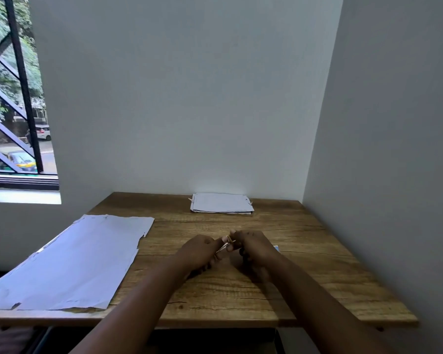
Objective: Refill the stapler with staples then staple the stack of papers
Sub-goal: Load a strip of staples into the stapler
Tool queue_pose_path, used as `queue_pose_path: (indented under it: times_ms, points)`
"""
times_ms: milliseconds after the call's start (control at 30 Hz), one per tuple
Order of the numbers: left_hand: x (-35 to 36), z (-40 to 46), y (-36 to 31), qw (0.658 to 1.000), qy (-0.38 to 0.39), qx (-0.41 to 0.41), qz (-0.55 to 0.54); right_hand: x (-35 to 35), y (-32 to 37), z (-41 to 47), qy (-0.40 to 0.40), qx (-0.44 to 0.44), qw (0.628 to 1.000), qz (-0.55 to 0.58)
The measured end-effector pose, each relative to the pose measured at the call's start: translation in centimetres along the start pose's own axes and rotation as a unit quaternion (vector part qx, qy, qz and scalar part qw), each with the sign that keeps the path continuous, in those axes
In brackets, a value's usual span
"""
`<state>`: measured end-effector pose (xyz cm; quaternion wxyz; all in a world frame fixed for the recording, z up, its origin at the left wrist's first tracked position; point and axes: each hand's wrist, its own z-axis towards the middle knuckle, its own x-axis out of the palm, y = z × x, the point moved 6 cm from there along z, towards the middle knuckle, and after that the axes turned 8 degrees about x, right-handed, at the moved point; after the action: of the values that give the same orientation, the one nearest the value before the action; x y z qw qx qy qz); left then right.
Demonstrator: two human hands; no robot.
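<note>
Both my hands meet over the middle of the wooden table (241,290). My left hand (198,251) and my right hand (253,247) are each closed around a small stapler (226,244). Only a thin metal part of it shows between my fingers; most of it is hidden. A small blue object (276,249), maybe the staple box, peeks out behind my right hand. A small stack of white papers (221,203) lies at the far edge of the table against the wall. I cannot make out any staples.
Large white sheets (69,261) with torn edges cover the table's left side and overhang its front corner. White walls close in the back and the right. A barred window (13,98) is at the left.
</note>
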<state>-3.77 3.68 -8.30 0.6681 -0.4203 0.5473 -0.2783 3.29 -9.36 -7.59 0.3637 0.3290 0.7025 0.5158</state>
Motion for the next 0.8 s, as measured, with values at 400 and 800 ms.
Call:
queue_pose_path:
  times_ms: [400,800]
  points:
    - [0.5,0.9,0.8,0.993,0.048,0.016,0.109,0.6,-1.4,0.1,0.02,0.065,0.998,-0.008]
    - [-0.1,-0.8,0.5,0.985,0.143,-0.011,-0.094,1.7,-0.8,0.1,0.029,0.022,0.999,-0.018]
